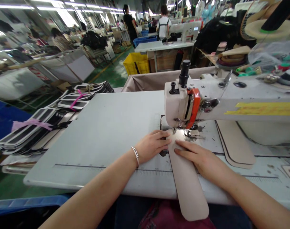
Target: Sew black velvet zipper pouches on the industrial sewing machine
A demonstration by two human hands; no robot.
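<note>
Both hands lay flat, neither grip closed around anything. The left hand (151,145), wearing a thin silver bangle (135,156) at the wrist and a ring, pressed its fingertips onto the left edge of a long beige strip of leather-like material with rounded ends (186,178). The right hand (199,157) rested palm down on the same strip, fingers spread open and pointing toward the needle. The strip ran between the two hands, its far end under the presser foot of a cream-white industrial sewing machine with an orange guard (186,105), its near end hanging over the front edge of the pale grey counter (106,133). Another beige strip of similar shape (235,143) lay on the counter to the right of the machine head. Bundles of black-and-white flat pieces tied with pink ribbon (39,127) sat stacked beyond the counter's left edge. Farther back, a yellow plastic crate (135,63) stood on the green floor, and other people worked at distant machines.
</note>
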